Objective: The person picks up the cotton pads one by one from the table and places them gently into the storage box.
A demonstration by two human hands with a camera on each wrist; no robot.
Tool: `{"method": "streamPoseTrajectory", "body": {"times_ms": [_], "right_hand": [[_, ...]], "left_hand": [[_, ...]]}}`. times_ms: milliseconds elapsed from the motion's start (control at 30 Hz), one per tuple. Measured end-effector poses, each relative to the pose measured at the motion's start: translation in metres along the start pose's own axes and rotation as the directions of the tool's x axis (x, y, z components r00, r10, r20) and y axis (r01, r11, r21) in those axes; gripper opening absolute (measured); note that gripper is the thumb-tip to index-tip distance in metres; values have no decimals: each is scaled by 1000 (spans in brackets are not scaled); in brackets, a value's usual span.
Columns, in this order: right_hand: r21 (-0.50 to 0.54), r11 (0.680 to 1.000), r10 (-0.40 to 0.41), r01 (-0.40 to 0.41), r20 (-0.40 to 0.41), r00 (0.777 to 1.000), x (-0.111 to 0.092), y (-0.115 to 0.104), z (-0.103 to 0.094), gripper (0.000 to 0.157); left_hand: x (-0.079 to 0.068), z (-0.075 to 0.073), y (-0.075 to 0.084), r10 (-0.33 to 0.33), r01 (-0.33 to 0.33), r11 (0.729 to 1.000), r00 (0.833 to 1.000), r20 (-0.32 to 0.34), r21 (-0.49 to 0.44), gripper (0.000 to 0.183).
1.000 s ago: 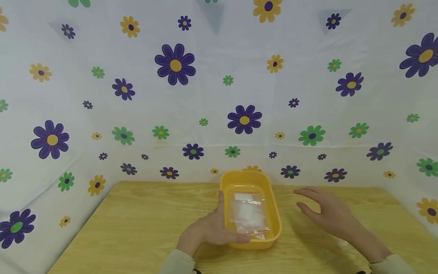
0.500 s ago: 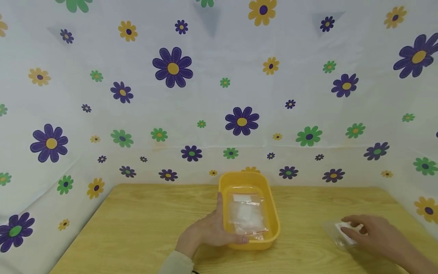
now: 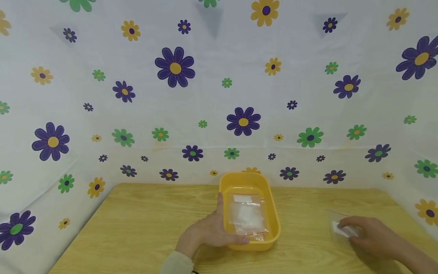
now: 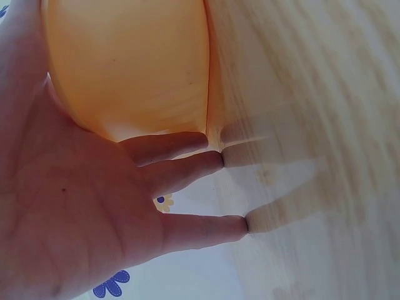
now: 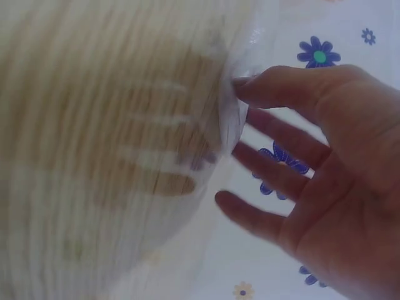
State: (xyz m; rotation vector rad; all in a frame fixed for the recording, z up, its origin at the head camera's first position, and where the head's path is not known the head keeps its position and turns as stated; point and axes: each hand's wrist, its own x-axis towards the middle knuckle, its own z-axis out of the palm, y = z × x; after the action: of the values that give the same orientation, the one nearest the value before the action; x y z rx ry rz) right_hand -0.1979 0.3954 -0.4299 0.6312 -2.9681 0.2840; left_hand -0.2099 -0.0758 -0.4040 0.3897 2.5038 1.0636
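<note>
A yellow plastic tray [image 3: 275, 224] stands on the table and contains clear zip bags [image 3: 248, 215] with white contents. My left hand [image 3: 208, 230] rests against its near left corner, thumb along the near rim and index finger along the left wall. In the left wrist view, the other fingers [image 4: 200, 232] are straight, their tips touching the table beside the tray [image 4: 128, 69]. To the right, my right hand [image 3: 373, 236] pinches a small clear zip bag [image 3: 337, 224] with something white in it. The right wrist view shows the thumb pressing the bag's edge [image 5: 231, 122].
The wood-grain table [image 3: 150, 217] reaches back to a white flowered cloth [image 3: 205, 99], which also hangs along both sides. The tray's far end stands close to the back cloth.
My right hand first moved right, away from the tray, to the bag lying on the table. It now pinches the bag, which has tilted up. My left hand stays at the tray.
</note>
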Motion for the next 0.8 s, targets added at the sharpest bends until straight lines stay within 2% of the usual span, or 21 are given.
{"method": "streamPoseTrajectory", "body": {"times_ms": [100,233,300,433,533,633,800], "right_hand": [[24,999,22,-21,-20,1000,1,2,-2,38],[134,986,101,-99,-13,995,4,6,-7,36],[158,983,97,-96,-3,995,5,9,-8,38],[123,988,91,-96,45,995,6,15,-7,45],[95,991,94,-98,53,994,7,17,-5,44],[77,993,85,-88,35,996,8,17,-3,36],[74,997,5,-2,-41,999,9,18,-1,24]], "left_hand": [[0,1,-1,-11,11,1000,1000,1,4,150],[0,1,-1,-19,19,1000,1000,2,7,150],[0,1,-1,-14,14,1000,1000,0,9,150],[1,1,-1,-13,13,1000,1000,1,10,150],[0,2,-1,-26,26,1000,1000,5,10,150],[0,3,0,-37,37,999,999,10,8,150],[0,2,1,-27,27,1000,1000,7,5,150]]}}
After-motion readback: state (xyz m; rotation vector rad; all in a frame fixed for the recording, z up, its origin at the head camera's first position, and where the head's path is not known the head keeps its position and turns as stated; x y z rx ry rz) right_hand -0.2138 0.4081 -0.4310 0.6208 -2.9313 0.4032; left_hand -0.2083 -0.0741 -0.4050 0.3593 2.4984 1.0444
